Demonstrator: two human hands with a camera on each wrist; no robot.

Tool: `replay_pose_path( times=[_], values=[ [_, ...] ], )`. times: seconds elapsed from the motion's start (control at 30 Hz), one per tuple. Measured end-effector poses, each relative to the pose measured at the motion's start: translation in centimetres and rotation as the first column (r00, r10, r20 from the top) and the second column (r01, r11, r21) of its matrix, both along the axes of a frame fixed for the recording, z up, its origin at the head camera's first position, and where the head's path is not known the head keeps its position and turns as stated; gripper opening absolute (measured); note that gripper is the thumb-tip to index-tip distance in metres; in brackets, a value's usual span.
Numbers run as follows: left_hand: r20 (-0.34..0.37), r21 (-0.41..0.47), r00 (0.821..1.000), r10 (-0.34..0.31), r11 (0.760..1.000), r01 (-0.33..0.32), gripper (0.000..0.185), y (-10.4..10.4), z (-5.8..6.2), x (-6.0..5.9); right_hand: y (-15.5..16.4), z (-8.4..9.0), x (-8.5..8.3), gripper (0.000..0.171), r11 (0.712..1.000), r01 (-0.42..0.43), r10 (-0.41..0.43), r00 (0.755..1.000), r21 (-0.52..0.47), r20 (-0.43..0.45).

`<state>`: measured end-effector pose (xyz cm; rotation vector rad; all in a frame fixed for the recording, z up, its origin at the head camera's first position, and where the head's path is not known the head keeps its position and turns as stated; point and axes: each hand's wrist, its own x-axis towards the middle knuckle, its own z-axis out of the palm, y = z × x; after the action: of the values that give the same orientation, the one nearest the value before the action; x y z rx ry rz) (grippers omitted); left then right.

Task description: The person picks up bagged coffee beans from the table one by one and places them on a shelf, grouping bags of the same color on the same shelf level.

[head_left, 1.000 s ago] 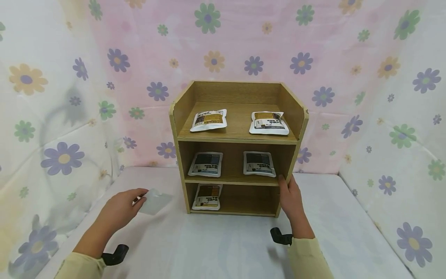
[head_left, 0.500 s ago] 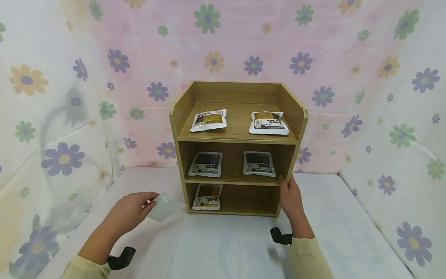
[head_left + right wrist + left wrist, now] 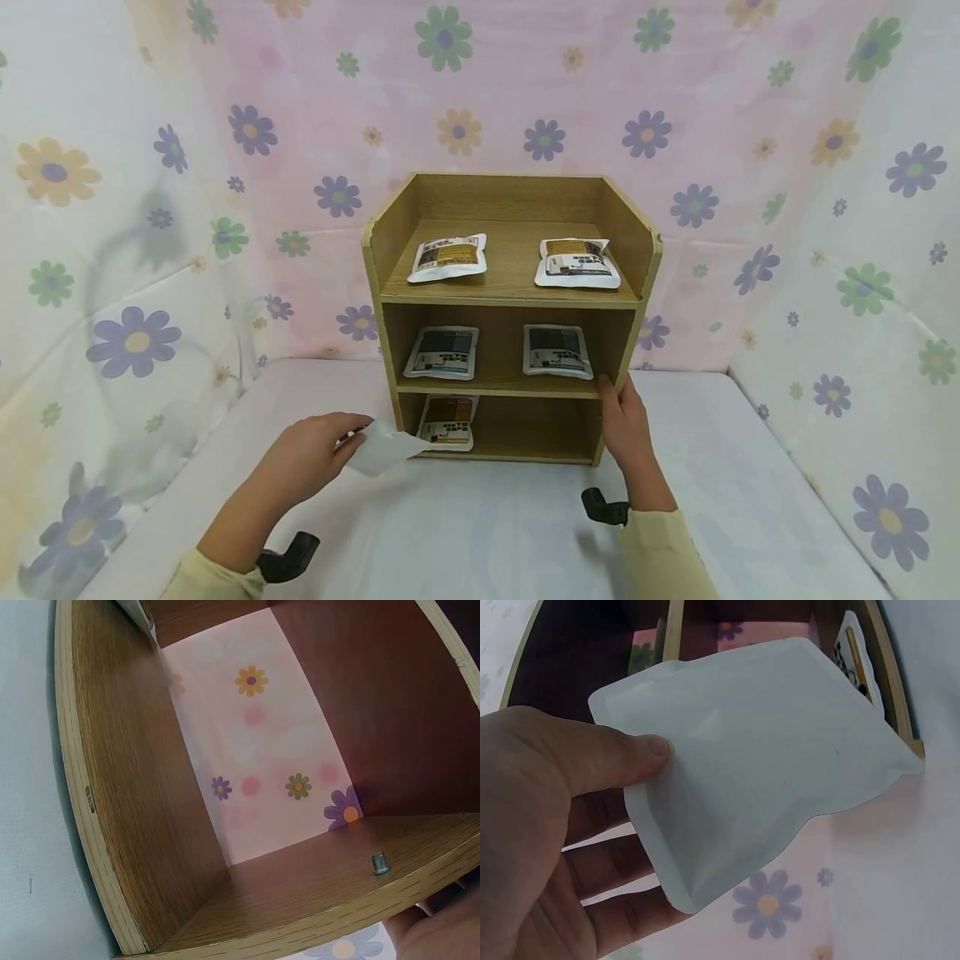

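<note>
My left hand (image 3: pixel 309 454) pinches a flat white sealed food pouch (image 3: pixel 727 765) by one edge, thumb on the near face and fingers behind. Its plain side shows in the left wrist view. The pouch hangs in front of the lower left of a small wooden shelf (image 3: pixel 517 293); in the head view its tip overlaps a brown-labelled pouch (image 3: pixel 450 421) in the bottom compartment. At the shelf's right side panel my right hand (image 3: pixel 628 429) grips the front edge, thumb at the front and fingers outside. Part of that hand (image 3: pixel 442 926) shows in the right wrist view.
Two yellow-and-white pouches (image 3: pixel 447 258) (image 3: pixel 577 263) lie on the top tier. A dark-labelled pouch (image 3: pixel 441 352) and another dark-labelled pouch (image 3: pixel 557 351) lie in the middle one. A metal shelf pin (image 3: pixel 380 863) protrudes from a panel. White cloth (image 3: pixel 480 533) covers the table.
My left hand has moved right with the white pouch, from beside the shelf to its lower left front. The right hand stays on the side panel.
</note>
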<state>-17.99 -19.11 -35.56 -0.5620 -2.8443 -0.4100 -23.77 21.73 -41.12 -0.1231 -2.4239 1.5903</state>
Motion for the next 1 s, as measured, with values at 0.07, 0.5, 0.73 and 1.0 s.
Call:
replay_pose_path(
  times=[0.07, 0.5, 0.73, 1.0],
  values=[
    [-0.006, 0.004, 1.000, -0.007, 1.000, 0.007, 0.023, 0.5, 0.0, 0.0, 0.0, 0.0, -0.1, 0.064, 1.000, -0.001, 0.001, 1.000, -0.001, 0.002],
    [-0.020, -0.005, 0.999, -0.032, 0.999, 0.032, 0.021, 3.4, -0.3, -0.2, -0.1, 0.0, -0.2, 0.064, 1.000, 0.006, -0.006, 1.000, 0.009, 0.003],
    [-0.006, 0.002, 0.999, -0.047, 0.999, 0.047, 0.020, 4.9, -0.5, -0.2, -0.1, 0.1, -0.1, 0.062, 1.000, 0.013, -0.013, 1.000, 0.002, 0.009],
    [-0.020, 0.013, 0.997, -0.073, 0.997, 0.073, 0.020, 6.4, -0.7, -0.5, 0.0, 0.6, 0.1, 0.059, 1.000, 0.002, -0.002, 1.000, -0.010, 0.024]
  ],
)
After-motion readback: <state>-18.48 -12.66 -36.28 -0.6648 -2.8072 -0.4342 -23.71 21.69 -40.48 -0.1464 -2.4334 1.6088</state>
